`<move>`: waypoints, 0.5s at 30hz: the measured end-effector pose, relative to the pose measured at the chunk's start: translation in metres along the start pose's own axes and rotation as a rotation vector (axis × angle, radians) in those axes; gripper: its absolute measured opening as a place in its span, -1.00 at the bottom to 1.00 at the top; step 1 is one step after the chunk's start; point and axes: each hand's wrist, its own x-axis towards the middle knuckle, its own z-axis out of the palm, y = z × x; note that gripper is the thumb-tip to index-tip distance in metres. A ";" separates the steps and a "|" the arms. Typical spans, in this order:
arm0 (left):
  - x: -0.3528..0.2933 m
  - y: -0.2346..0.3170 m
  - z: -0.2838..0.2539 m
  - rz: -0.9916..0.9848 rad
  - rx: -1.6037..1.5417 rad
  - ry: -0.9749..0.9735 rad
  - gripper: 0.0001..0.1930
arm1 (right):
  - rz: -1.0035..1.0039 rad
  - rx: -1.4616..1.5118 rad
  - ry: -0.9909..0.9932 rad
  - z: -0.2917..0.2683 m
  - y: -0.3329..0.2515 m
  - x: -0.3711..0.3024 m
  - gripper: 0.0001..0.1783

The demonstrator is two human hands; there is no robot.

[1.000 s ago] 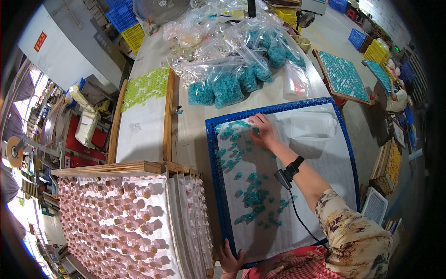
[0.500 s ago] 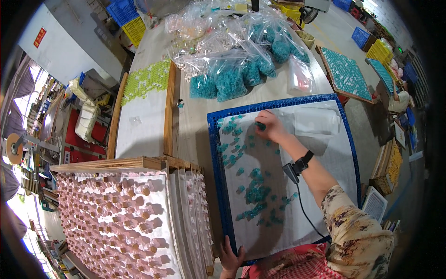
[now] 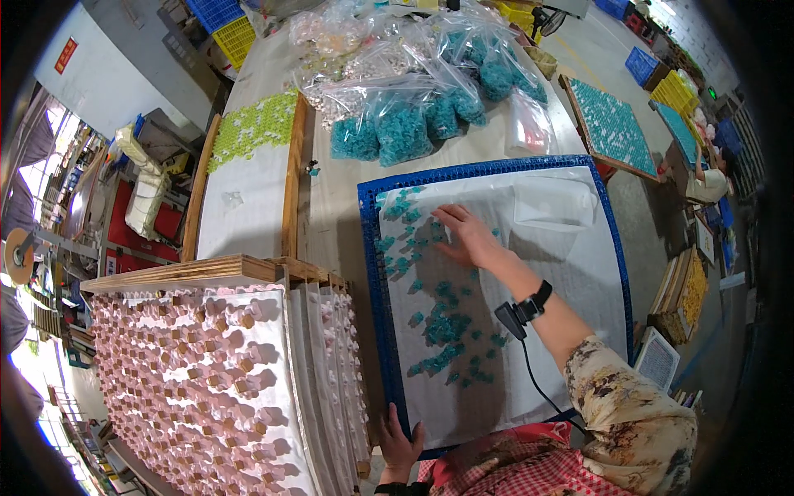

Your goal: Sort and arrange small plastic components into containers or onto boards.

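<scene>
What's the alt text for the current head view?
Right hand, fingers spread, over small teal pieces scattered on a white sheet in a blue tray; left hand at the tray's near left corner. Bags of teal pieces lie beyond; boards bearing pink pieces stand to the left.

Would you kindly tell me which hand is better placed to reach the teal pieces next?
Probably the right hand: it is open over the white sheet, close to the teal pieces, while the left hand is down at the near left corner of the blue tray.
</scene>
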 end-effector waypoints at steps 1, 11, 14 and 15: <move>-0.001 -0.001 0.000 -0.001 0.002 -0.001 -0.21 | -0.032 0.017 -0.066 0.006 0.005 0.002 -0.55; -0.001 -0.001 -0.001 0.036 -0.016 0.019 -0.21 | -0.041 0.224 -0.172 0.017 -0.015 -0.001 -0.66; -0.001 -0.005 0.003 0.027 -0.032 -0.004 -0.21 | -0.087 0.048 -0.226 0.027 -0.016 0.009 -0.69; -0.001 -0.006 0.004 0.009 -0.048 -0.023 -0.21 | -0.090 0.050 -0.225 0.029 -0.015 0.009 -0.69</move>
